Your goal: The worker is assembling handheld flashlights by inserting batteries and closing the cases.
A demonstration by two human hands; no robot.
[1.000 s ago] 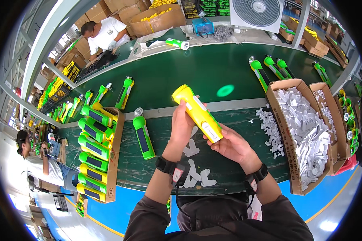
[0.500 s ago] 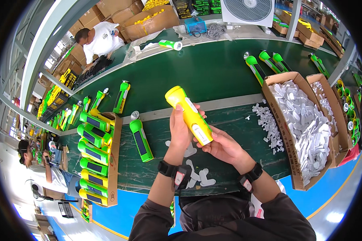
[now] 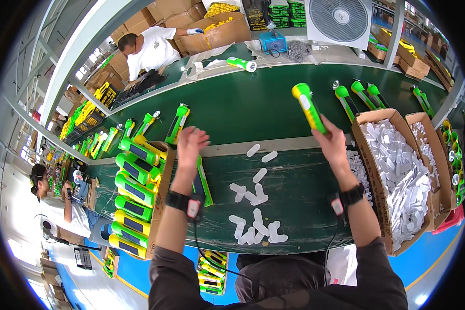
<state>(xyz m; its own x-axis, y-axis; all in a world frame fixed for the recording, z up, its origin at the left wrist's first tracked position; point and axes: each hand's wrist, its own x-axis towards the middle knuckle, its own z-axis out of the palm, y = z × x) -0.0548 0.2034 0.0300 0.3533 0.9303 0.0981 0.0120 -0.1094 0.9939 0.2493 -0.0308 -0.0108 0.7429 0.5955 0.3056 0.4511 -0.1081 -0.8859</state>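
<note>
A green and yellow flashlight points away from me over the green belt, its lower end held in my right hand. My left hand is raised on the other side with fingers apart and holds nothing. Partly behind that wrist, a green flashlight with a dark panel lies on the worktable. Between my arms, several white oval plastic pieces are scattered on the worktable, some overlapping.
At my left, a carton is stacked with flashlights. At right, an open carton of white pieces stands beside a narrower carton. More flashlights lie on the belt. A person works across it.
My hands have parted: the left let go of the flashlight and moved left, while the right carried it right and forward over the belt. The view has shifted slightly.
</note>
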